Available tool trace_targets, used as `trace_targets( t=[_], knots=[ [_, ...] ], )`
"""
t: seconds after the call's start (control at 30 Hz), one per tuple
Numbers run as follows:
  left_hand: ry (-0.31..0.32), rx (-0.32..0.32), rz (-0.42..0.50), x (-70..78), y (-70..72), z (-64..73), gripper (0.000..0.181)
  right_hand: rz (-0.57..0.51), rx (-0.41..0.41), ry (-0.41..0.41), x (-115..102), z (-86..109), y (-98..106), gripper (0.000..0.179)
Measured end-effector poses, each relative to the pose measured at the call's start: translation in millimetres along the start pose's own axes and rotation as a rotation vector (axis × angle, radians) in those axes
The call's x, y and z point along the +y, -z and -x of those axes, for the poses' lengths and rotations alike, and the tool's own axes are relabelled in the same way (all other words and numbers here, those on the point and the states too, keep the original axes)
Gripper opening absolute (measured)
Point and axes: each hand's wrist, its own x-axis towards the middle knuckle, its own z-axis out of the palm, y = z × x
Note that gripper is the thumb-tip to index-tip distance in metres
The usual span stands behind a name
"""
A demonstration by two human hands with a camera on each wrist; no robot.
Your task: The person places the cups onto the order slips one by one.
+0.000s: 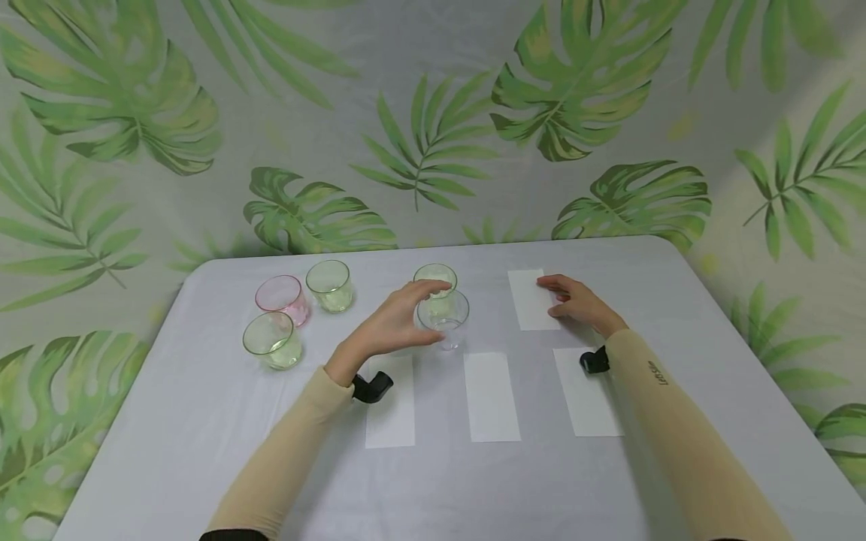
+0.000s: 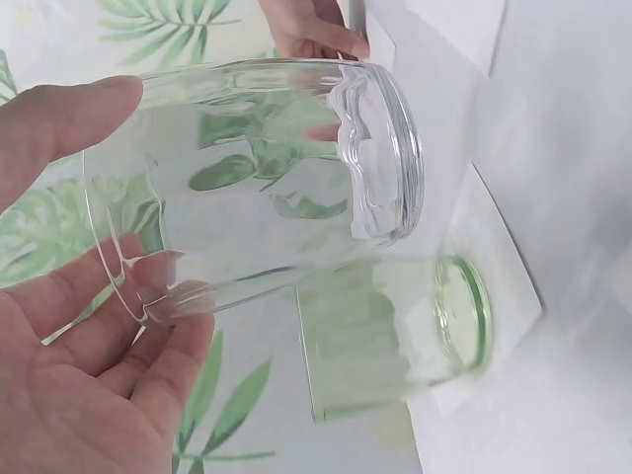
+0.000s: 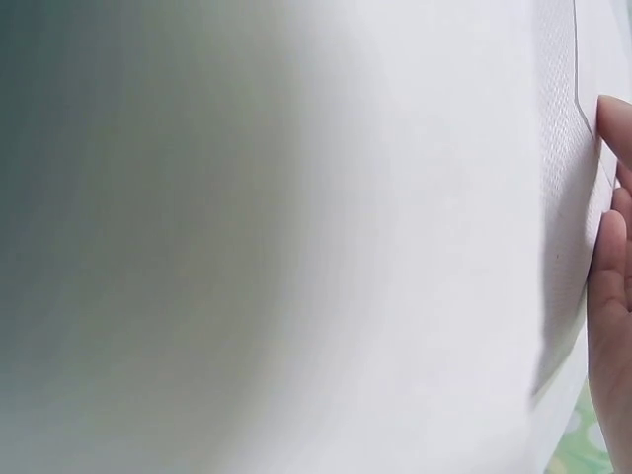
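Note:
My left hand [image 1: 395, 323] grips a clear glass [image 1: 453, 327] near its rim, thumb on one side and fingers on the other. In the left wrist view the clear glass [image 2: 247, 178] has wavy inner walls and a thick base. Just beyond it stands a green-tinted glass [image 2: 360, 346], its base over a white card [image 2: 512, 286]. At the back right, my right hand [image 1: 580, 302] rests with its fingertips at the right edge of another white card [image 1: 530, 300]. Only part of this hand [image 3: 614, 267] shows at the edge of the right wrist view.
Three more glasses stand at the left: a pink one [image 1: 292, 304], a green one [image 1: 331, 293] behind it and a green one [image 1: 277, 349] in front. White cards lie in a front row at left [image 1: 392, 424], middle [image 1: 492, 398] and right [image 1: 590, 406], partly under the forearms.

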Motion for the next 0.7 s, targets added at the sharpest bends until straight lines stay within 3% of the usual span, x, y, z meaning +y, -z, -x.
trace_targets(
  t=[0.4,0.7],
  knots=[
    [0.044,-0.035,0.005,12.3,-20.3,-44.2,0.070,0.002,-0.002,-0.008,0,-0.8,-1,0.061],
    [0.050,-0.045,-0.012,12.2,-36.5,-75.0,0.070,0.018,0.006,-0.009,-1,-2.0,-2,0.061]
  ],
)
